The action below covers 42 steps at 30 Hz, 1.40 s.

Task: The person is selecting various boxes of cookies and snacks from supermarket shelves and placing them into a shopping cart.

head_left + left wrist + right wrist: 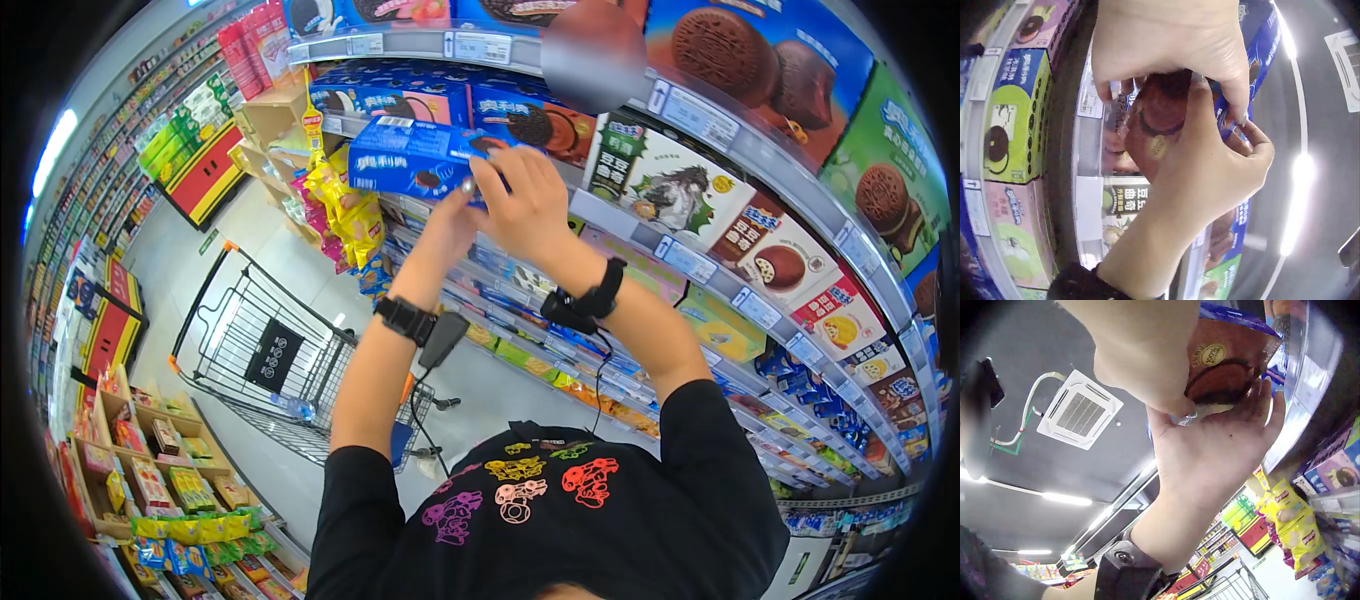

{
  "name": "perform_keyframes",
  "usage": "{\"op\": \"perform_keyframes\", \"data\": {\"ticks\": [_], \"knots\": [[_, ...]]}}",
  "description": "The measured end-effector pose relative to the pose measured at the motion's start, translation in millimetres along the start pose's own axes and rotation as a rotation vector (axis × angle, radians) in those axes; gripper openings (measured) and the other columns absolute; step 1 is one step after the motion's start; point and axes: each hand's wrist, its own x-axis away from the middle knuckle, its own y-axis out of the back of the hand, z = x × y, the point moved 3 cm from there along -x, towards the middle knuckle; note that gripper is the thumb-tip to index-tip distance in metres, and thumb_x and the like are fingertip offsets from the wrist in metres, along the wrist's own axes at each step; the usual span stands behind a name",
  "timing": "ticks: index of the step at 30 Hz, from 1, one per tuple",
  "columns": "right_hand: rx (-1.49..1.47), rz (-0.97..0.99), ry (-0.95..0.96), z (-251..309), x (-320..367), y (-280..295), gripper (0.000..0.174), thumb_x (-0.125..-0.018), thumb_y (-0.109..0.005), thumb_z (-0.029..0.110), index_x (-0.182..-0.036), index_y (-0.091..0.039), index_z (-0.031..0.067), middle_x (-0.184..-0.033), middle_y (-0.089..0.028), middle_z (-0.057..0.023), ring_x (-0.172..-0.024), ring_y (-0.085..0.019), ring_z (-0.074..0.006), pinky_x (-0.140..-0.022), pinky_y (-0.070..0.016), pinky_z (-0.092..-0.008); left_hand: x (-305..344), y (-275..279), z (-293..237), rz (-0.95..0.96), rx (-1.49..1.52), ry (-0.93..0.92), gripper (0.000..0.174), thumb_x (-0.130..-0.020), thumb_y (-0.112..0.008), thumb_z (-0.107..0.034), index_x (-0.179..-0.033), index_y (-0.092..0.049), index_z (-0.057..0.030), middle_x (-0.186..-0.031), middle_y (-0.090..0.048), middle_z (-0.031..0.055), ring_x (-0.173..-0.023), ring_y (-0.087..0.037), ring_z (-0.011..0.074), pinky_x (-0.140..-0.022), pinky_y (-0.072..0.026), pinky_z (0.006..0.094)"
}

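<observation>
Both hands are at a blue cookie box with a chocolate cookie picture, raised before the shelf. My left hand holds it from the near side, and in the right wrist view its palm lies under the box, fingers up along the side. My right hand grips the right end with bent fingers, its thumb close to the left thumb. In the wrist views the box's brown face shows a gold round badge. Part of that face is hidden behind the hands.
Shelves of cookie boxes rise ahead and to the right, with price rails. Yellow snack bags hang at the shelf end. A shopping cart stands on the floor at left, near a low snack display.
</observation>
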Motion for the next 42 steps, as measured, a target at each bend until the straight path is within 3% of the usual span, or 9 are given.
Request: {"op": "perform_keyframes", "data": {"ticks": [6, 13, 19, 21, 26, 28, 35, 39, 42], "knots": [[-0.176, 0.19, -0.159, 66, 21, -34, 0.065, -0.054, -0.077, 0.015, -0.117, -0.061, 0.0066, -0.093, -0.056, -0.0084, -0.084, -0.058, -0.0262, -0.07, -0.0491, -0.0359, 68, 51, 13, -0.224, 0.096, -0.116, 0.051, -0.088, -0.058, -0.023, -0.133, -0.043, -0.0039, -0.126, -0.054, 0.008, -0.118, -0.051, 0.0196, -0.101, -0.0396, 0.0362], [-0.521, 0.687, -0.339, 190, 86, -125, 0.07, -0.061, -0.078, 0.02, -0.124, -0.053, 0.0032, -0.105, -0.059, -0.0133, -0.09, -0.06, -0.0305, -0.074, -0.0503, -0.0381, 205, 184, 32, -0.84, 0.178, -0.088, 0.044, -0.087, -0.061, -0.023, -0.125, -0.047, -0.0044, -0.116, -0.056, 0.0065, -0.108, -0.055, 0.0175, -0.094, -0.0433, 0.0337], [-0.757, 1.007, -0.402, 322, 137, -181, 0.064, -0.069, -0.072, 0.025, -0.122, -0.049, -0.0003, -0.1, -0.063, -0.02, -0.087, -0.064, -0.0355, -0.072, -0.0526, -0.0427, 331, 256, 26, -1.287, 0.21, 0.107, 0.05, -0.088, -0.055, -0.051, -0.116, -0.053, -0.0088, -0.107, -0.062, 0.0074, -0.098, -0.061, 0.0194, -0.089, -0.0485, 0.0349], [-0.781, 1.149, -0.415, 363, 149, -194, 0.063, -0.069, -0.072, 0.027, -0.121, -0.049, -0.0009, -0.097, -0.064, -0.0205, -0.084, -0.064, -0.0358, -0.07, -0.0528, -0.0432, 367, 276, 29, -1.298, 0.396, 0.078, 0.047, -0.088, -0.056, -0.049, -0.111, -0.057, -0.0089, -0.101, -0.065, 0.0058, -0.09, -0.063, 0.0187, -0.083, -0.0494, 0.0309], [-0.802, 1.376, -0.321, 445, 176, -216, 0.049, -0.066, -0.069, 0.028, -0.1, -0.052, -0.0034, -0.08, -0.065, -0.0185, -0.07, -0.066, -0.0352, -0.059, -0.0533, -0.0446, 450, 311, 34, -1.449, 0.656, 0.177, 0.045, -0.084, -0.06, -0.051, -0.109, -0.057, -0.0134, -0.098, -0.064, 0.0068, -0.091, -0.063, 0.0227, -0.084, -0.0501, 0.0408], [-0.816, 1.473, -0.307, 465, 186, -216, 0.053, -0.069, -0.067, 0.031, -0.105, -0.053, -0.0043, -0.084, -0.065, -0.0209, -0.072, -0.066, -0.0377, -0.063, -0.0533, -0.0455, 471, 314, 37, -1.439, 0.697, 0.208, 0.049, -0.084, -0.058, -0.055, -0.111, -0.057, -0.0146, -0.101, -0.063, 0.0077, -0.094, -0.061, 0.0244, -0.084, -0.0494, 0.0431], [-0.813, 1.658, -0.423, 488, 237, -230, 0.057, -0.067, -0.067, 0.036, -0.104, -0.055, -0.0053, -0.087, -0.066, -0.0237, -0.079, -0.066, -0.0395, -0.069, -0.0534, -0.0462, 507, 327, 64, -1.608, 0.6, 0.537, 0.059, -0.084, -0.049, -0.066, -0.114, -0.057, -0.0158, -0.107, -0.061, 0.0078, -0.095, -0.058, 0.0252, -0.077, -0.0478, 0.0418], [-0.737, 1.817, -0.537, 489, 259, -239, 0.057, -0.066, -0.07, 0.035, -0.103, -0.055, -0.0057, -0.087, -0.067, -0.0235, -0.081, -0.066, -0.039, -0.073, -0.0533, -0.0453, 511, 327, 77, -1.475, 0.548, 0.483, 0.071, -0.08, -0.053, -0.069, -0.125, -0.048, -0.0141, -0.107, -0.057, 0.015, -0.094, -0.059, 0.0279, -0.083, -0.048, 0.0448], [-0.745, 1.777, -0.699, 495, 292, -253, 0.053, -0.065, -0.072, 0.039, -0.097, -0.061, -0.0016, -0.089, -0.067, -0.0223, -0.084, -0.066, -0.0373, -0.075, -0.0529, -0.0425, 511, 353, 104, -1.463, 0.596, 0.421, 0.05, -0.094, -0.036, -0.055, -0.118, -0.055, -0.0145, -0.101, -0.064, 0.0059, -0.095, -0.061, 0.0205, -0.077, -0.0496, 0.0404]]}}
